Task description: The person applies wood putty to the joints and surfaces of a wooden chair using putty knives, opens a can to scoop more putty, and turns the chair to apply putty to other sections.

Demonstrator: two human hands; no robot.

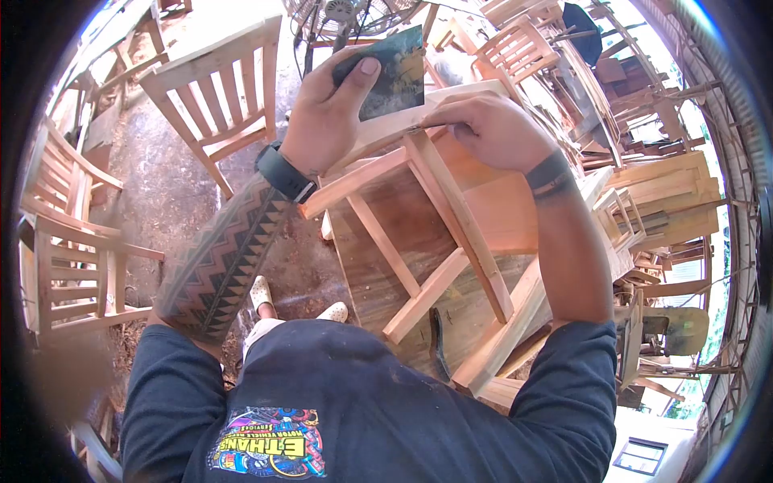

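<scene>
Dk tee [378,394] w/ logo [270,443], 2 pale shoes [332,312]

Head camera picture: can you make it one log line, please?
left hand: holding dark flat sheet | right hand: at wooden frame, grip unclear | slatted chair: left of left hand

Flat sheet [398,76]: we're getting murky dark green-grey, smudged with yellowish tan
Chair frame [463,229]: pale honey wood, bits go kinda orange
Bench [366,258]: we'd call it deeper brown with streaky grain
Forearm tattoo [225,253]: dark zigzags and rows of triangles
Wristwatch [283,173]: plain black
T-shirt [386,394]: dark navy-ish
Shirt print [270,443]: multicoloured, yellow lettering
Shoes [333,312]: cream, we reckon
</scene>
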